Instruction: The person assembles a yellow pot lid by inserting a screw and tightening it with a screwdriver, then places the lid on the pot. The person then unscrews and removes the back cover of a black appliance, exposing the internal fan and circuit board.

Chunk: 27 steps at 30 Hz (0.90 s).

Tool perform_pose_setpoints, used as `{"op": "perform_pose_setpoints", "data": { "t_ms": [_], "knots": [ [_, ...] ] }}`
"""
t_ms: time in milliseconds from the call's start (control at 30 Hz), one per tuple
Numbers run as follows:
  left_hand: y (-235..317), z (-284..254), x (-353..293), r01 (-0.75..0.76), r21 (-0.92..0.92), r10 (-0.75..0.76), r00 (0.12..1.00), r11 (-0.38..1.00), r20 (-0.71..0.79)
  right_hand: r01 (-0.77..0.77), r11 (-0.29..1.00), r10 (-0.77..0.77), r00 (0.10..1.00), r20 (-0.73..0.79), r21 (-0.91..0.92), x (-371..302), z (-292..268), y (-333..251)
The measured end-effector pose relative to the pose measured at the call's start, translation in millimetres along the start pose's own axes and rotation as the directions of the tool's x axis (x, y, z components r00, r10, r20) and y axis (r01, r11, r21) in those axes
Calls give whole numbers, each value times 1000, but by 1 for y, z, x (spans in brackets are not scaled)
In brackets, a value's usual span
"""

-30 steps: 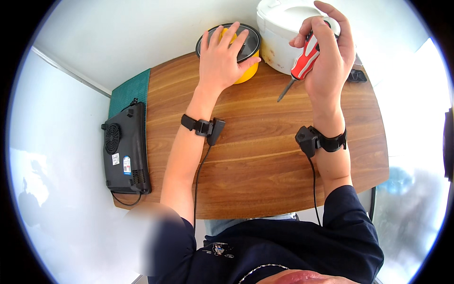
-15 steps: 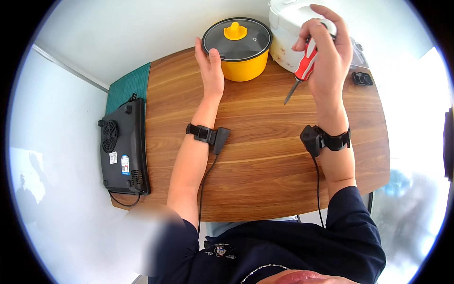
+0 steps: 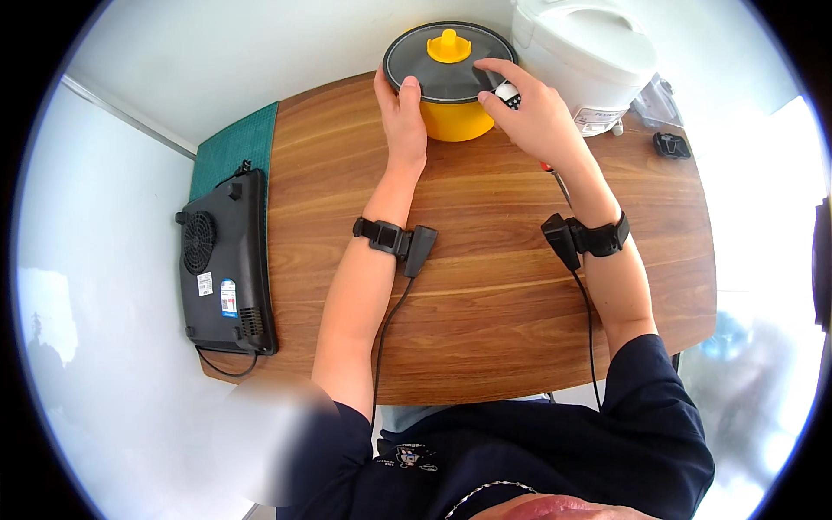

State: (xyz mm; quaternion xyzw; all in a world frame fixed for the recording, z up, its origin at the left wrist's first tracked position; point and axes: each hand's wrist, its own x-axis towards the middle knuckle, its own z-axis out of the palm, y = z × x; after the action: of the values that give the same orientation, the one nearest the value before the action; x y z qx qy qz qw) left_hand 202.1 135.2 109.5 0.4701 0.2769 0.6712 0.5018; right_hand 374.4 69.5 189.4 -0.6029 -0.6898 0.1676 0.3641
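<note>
A yellow pot (image 3: 457, 121) with a dark glass lid (image 3: 446, 74) and a yellow lid knob (image 3: 449, 47) stands at the back of the table. My left hand (image 3: 405, 121) grips its left side, fingers around the wall and thumb near the rim. Over the lid's right edge, my right hand (image 3: 537, 117) has its index finger reaching onto the glass. A red-and-white screwdriver (image 3: 508, 92) is held in that hand. Its white handle end shows by the thumb, and its metal shaft comes out below the palm; the middle is hidden.
A white lidded appliance like a rice cooker (image 3: 589, 52) stands behind my right hand. Beside it lie a clear plastic piece (image 3: 660, 104) and a small black object (image 3: 672, 146). At left, an upturned black induction cooktop (image 3: 227, 269) overlaps a green mat (image 3: 232, 147) on the wooden table (image 3: 485, 303).
My right hand has come left and down from beside the white appliance to the lid, turning the screwdriver within its grip. My left hand has shifted slightly right, staying at the pot.
</note>
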Motion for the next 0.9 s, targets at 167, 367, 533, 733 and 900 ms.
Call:
{"op": "perform_pose_setpoints", "data": {
  "t_ms": [167,367,533,733,900],
  "knots": [
    [-5,-14,0,-10,38,11,1000,999,-12,-12,1000,12,999,48,-9,-4,17,-8],
    [-11,-20,-1,-38,79,38,999,996,7,35,999,-34,999,27,-14,-8,26,-1],
    [-15,-26,1,-77,66,74,996,995,47,8,1000,-6,997,74,-24,-6,26,0],
    [-15,-27,-2,-106,81,102,993,991,58,54,997,-51,996,66,-46,-9,24,-1],
    [-11,-28,-5,-121,54,118,992,991,53,151,983,-156,987,-44,-108,-11,18,-6]
  ]
}}
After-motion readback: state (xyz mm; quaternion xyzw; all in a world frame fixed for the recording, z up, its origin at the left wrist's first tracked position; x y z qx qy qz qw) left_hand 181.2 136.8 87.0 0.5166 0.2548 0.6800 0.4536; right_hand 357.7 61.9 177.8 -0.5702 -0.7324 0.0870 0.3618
